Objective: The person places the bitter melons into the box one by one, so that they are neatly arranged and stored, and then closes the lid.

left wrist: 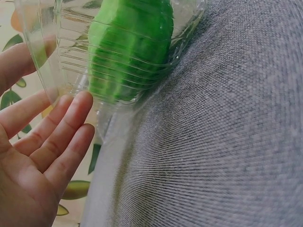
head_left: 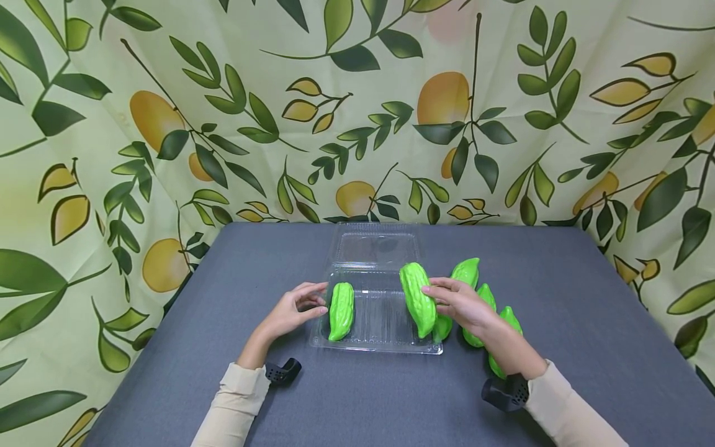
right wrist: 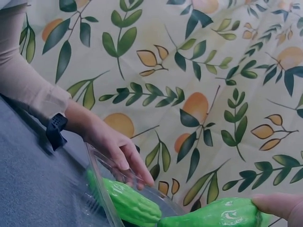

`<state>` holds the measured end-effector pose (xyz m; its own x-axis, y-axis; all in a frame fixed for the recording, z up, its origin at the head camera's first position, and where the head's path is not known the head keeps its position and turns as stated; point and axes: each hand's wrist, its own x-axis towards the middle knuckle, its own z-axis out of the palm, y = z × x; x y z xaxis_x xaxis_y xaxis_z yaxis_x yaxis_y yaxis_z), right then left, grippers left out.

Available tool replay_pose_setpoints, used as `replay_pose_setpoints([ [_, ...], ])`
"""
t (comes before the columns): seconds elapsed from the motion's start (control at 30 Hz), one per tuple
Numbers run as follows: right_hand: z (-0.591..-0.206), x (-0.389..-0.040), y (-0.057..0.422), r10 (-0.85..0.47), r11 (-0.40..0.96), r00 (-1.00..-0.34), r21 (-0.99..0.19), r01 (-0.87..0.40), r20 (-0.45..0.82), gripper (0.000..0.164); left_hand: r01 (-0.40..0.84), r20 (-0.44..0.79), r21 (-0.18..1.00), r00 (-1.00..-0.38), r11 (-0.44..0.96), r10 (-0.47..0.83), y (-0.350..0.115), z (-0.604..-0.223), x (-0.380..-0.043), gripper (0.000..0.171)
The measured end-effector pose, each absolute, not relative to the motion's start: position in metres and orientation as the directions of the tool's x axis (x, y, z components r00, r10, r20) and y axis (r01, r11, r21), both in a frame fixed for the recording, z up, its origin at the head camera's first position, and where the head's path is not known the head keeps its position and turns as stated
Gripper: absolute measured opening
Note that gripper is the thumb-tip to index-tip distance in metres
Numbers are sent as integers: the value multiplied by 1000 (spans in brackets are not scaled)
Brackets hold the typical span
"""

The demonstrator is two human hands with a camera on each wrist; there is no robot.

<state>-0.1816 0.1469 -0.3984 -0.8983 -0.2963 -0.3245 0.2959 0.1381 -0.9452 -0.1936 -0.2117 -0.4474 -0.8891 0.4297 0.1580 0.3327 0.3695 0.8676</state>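
Observation:
My right hand (head_left: 466, 307) pinches a bright green, ribbed bitter melon (head_left: 418, 301) between thumb and fingers, over the right part of a clear plastic clamshell container (head_left: 377, 323). In the right wrist view the fingertip (right wrist: 274, 204) presses on one end of the held melon (right wrist: 218, 215). Another bitter melon (head_left: 342, 313) lies lengthwise along the container's left side. My left hand (head_left: 290, 313), fingers loosely bent, stays beside the left wall. The left wrist view has its fingertips (left wrist: 81, 104) right at the clear wall, with the melon (left wrist: 130, 47) showing through.
The container's lid (head_left: 377, 245) lies folded back behind its base. Several more bitter melons (head_left: 467, 272) sit to its right on the grey tablecloth (head_left: 564, 298), partly hidden by the right hand and forearm. A leaf-and-fruit patterned curtain (head_left: 357, 124) hangs behind the table.

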Motion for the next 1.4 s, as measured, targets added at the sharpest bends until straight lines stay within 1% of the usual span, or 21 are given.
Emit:
replay_pose_setpoints([
  [0.23, -398, -180, 138, -318, 136, -895, -949, 283, -312, 71, 336, 162, 866, -889, 370, 428, -212, -447, -193, 52],
  [0.63, -401, -179, 124, -323, 153, -901, -955, 254, -291, 66, 341, 167, 864, -888, 370, 428, -212, -448, -194, 52],
  [1.13, -411, -183, 104, -339, 135, -896, -957, 256, -287, 65, 335, 162, 867, -889, 370, 428, -212, -448, -194, 51],
  [1.4, -415, -185, 89, -320, 105, -900, -955, 278, -297, 62, 330, 156, 868, -890, 371, 428, -213, -448, -194, 52],
])
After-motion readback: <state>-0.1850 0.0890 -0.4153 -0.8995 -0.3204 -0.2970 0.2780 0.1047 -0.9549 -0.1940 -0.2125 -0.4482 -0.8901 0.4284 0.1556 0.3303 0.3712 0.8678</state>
